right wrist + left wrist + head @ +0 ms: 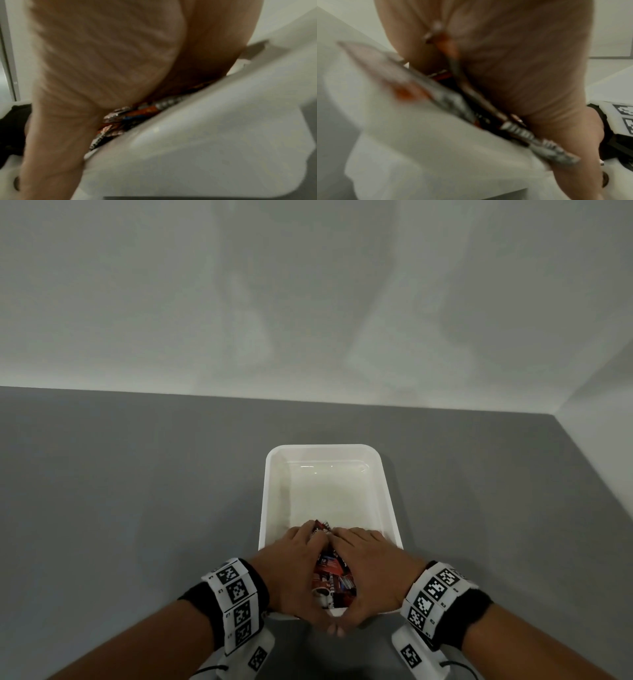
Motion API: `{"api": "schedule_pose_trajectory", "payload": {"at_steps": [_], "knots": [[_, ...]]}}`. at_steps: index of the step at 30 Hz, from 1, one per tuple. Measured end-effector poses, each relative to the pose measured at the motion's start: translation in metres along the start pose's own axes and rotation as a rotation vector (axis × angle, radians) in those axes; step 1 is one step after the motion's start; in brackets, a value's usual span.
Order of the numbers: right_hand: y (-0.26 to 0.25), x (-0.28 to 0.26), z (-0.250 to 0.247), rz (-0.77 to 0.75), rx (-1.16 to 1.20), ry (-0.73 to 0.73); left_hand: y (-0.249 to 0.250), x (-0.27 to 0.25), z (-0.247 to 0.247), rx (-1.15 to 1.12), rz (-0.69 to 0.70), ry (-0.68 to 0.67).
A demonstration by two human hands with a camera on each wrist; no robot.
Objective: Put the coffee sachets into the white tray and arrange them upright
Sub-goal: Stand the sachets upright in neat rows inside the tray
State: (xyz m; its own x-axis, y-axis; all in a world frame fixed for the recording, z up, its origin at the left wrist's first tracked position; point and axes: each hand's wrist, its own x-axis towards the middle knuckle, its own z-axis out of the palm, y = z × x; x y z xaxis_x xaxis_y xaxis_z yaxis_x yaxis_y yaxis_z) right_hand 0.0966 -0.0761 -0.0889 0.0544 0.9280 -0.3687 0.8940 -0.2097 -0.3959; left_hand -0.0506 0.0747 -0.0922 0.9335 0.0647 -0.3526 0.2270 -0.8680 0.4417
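Note:
A white tray (272, 491) lies lengthwise on the grey table. At its near end a bundle of red, black and white coffee sachets (332, 577) stands between my two hands. My left hand (293, 566) cups the bundle's left side and my right hand (371, 566) cups its right side. The fingertips meet at the far side and the thumbs touch over the tray's near rim. The blurred left wrist view shows the sachets (452, 100) edge-on against the palm and the tray wall (402, 135). In the right wrist view sachets (137, 112) are pressed between palm and tray (214, 135).
The far two thirds of the tray hold nothing. The grey table (137, 491) runs to a white wall (308, 302) behind and another wall (603, 422) on the right.

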Motion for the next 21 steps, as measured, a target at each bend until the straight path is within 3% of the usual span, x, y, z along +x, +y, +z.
{"api": "schedule_pose_trajectory", "payload": {"at_steps": [13, 21], "knots": [[-0.013, -0.002, 0.016, 0.026, -0.131, 0.193, -0.002, -0.004, -0.003, 0.047, 0.09, 0.084], [-0.02, -0.001, 0.018, 0.063, -0.133, 0.173, -0.006, -0.003, 0.0, 0.08, 0.102, 0.081]]}}
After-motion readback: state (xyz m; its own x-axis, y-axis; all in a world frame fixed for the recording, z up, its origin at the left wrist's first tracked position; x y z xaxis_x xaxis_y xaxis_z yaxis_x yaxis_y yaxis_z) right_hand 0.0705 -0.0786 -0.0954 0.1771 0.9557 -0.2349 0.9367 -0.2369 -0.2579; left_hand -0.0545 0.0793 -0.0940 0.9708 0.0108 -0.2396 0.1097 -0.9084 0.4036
